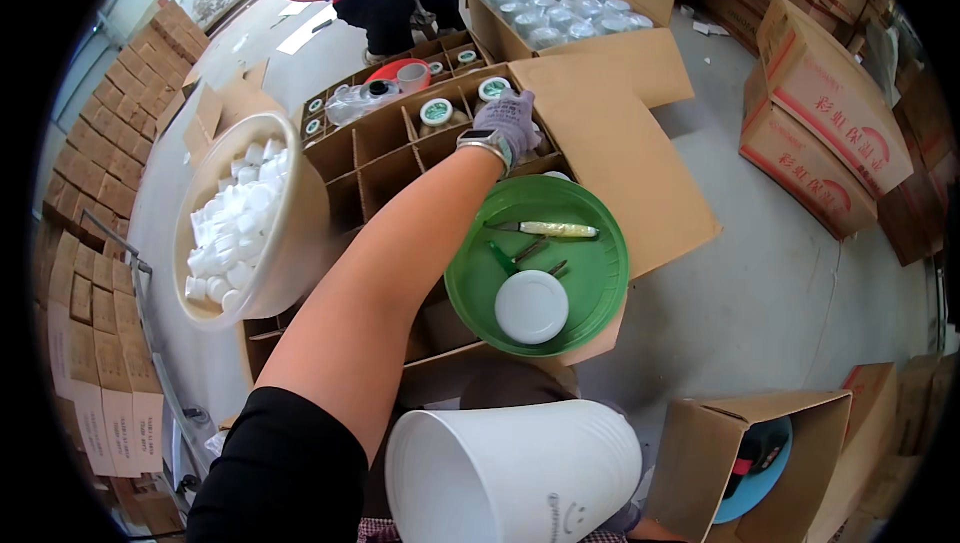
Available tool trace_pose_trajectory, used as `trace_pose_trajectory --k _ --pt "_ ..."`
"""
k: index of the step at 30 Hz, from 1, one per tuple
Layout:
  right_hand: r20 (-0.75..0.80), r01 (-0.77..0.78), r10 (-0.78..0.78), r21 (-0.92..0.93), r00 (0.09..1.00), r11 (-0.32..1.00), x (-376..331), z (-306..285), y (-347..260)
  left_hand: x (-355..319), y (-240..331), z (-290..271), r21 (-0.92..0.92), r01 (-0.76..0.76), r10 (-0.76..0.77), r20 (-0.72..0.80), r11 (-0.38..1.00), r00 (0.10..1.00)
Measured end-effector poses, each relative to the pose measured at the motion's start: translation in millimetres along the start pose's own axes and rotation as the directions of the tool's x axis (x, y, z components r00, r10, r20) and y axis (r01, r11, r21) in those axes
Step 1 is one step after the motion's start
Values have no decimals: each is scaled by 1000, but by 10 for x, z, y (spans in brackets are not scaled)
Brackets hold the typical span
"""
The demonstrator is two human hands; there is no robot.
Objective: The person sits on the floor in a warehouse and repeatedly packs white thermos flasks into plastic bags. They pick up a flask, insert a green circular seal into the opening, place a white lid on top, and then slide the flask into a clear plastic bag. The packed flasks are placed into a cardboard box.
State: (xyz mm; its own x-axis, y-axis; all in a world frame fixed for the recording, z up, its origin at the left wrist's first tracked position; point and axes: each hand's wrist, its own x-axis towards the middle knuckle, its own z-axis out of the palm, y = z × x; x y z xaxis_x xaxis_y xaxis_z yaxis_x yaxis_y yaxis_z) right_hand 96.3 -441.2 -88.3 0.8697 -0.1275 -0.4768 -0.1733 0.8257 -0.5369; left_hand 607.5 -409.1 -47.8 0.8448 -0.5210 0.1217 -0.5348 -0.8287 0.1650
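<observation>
Our L hand (510, 125) is at the lidded jars (437, 113) in the carton (610, 163) — fingertips hidden, can't tell if it's gripping one. R hand (624, 518) is by the tipped bin's (565, 468) base, grip also unclear. Jars: prob. stiff, smooth, maybe fragile — hold round the lid. Bin: prob. light, take the rim.
</observation>
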Motion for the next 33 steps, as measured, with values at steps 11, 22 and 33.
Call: trace_pose_trajectory --k 11,22,33 --pt "114 -67 63 28 991 997 124 96 -82 -162 -25 -971 28 -95 93 51 995 994" --pt "172 299 -297 13 939 954 241 -258 -324 -3765 276 -3516 -140 -190 128 -362 972 923" --pt "631 663 -216 -661 745 351 -485 1497 -982 -5825 438 -2481 -402 165 -116 143 901 983"
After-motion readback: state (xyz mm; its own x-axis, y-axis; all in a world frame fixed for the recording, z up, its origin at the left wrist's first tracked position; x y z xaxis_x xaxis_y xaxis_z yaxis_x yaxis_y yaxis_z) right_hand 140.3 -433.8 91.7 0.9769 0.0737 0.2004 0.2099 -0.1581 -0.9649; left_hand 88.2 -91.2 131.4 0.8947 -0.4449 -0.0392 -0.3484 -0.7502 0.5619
